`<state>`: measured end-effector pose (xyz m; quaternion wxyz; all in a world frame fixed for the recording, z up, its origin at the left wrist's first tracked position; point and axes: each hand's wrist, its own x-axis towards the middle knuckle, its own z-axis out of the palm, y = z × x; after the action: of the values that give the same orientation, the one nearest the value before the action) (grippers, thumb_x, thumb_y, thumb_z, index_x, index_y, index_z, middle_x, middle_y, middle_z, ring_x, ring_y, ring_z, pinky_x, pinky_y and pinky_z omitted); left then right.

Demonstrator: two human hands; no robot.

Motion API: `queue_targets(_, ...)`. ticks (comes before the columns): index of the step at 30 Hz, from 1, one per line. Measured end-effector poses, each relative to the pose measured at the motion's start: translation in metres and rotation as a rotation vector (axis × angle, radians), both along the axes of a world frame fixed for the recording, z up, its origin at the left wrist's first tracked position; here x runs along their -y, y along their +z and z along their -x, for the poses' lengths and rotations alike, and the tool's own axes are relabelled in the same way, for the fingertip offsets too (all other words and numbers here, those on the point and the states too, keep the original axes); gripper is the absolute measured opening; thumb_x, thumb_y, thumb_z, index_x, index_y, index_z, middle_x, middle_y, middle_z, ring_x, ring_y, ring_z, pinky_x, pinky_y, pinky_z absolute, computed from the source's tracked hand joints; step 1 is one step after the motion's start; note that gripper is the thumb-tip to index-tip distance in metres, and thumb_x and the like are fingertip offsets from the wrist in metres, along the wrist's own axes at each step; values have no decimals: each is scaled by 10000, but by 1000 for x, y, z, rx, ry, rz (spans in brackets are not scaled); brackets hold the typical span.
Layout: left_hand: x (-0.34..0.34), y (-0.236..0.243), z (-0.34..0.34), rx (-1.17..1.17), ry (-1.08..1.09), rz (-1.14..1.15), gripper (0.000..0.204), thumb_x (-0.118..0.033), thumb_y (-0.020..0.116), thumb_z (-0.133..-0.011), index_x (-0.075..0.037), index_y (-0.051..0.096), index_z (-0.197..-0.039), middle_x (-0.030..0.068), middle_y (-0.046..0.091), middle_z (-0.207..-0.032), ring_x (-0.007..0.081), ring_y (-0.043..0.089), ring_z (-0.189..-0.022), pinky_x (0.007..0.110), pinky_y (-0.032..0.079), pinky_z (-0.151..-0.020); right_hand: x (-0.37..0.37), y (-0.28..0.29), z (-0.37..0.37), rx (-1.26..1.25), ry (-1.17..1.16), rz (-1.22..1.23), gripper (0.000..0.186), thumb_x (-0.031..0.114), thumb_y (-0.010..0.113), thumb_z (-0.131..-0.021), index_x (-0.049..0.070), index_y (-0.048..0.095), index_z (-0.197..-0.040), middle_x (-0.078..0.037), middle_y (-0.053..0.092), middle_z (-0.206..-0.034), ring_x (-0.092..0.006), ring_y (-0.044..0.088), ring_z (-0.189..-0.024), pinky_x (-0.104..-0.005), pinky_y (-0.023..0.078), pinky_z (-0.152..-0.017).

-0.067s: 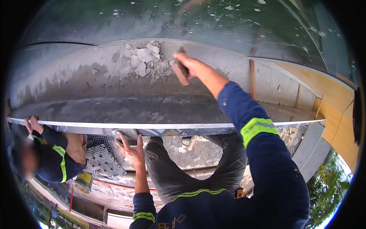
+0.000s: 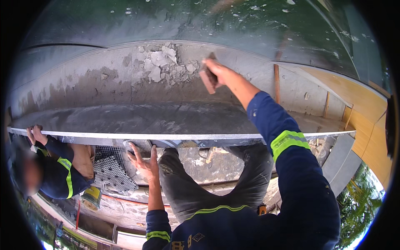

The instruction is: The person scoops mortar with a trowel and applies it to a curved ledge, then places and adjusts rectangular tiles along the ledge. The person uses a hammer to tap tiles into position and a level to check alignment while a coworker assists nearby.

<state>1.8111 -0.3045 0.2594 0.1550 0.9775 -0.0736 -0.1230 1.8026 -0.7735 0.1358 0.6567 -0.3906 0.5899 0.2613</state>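
Brown block (image 2: 206,81) clamped in right fingers (image 2: 211,64), ends jutting past them, left fingers (image 2: 135,151) apart near dark slab (image 2: 146,118)

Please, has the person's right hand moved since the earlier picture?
Yes. The right hand has moved to the right, farther from the heap of grey rubble, which lies in the same place.

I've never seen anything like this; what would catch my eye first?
Probably the heap of broken grey rubble at the upper middle, with the right hand just right of it, gripping a reddish-brown block. Next, the long dark slab with its pale front edge, stretching across the middle; the left hand is spread just below that edge, and a co-worker is at far left.
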Motion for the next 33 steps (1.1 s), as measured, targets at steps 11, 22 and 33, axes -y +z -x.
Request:
queue_targets(11,-26,3,-17,-24,-78,136,1042,-385,952,-732,-154,487,-1636,385,535,-1516,523,540,-1397,597,426,-1188,-78,1,-74,151,-107,-135,630,598,350,-1096,76,581,-1363,-179,685,-1321,-374,687,-1222,-695,535,-1021)
queue_targets(22,130,167,-92,-361,-684,235,1427,-405,959,-615,-91,143,-1742,330,503,-1532,436,579,-1368,538,495,-1173,65,70,151,29,366,212,657,446,816,-815,-62,684,-1209,-176,707,-1044,-269,711,-875,-437,543,-718)
queue_targets(33,462,-154,-13,-727,-557,-219,1375,-726,901,-650,126,361,-1585,327,457,-1577,388,441,-1508,392,447,-1207,116,36,263,-78,666,274,933,532,793,-817,-161,551,-1392,-261,738,-1151,-347,733,-1030,-412,564,-888)
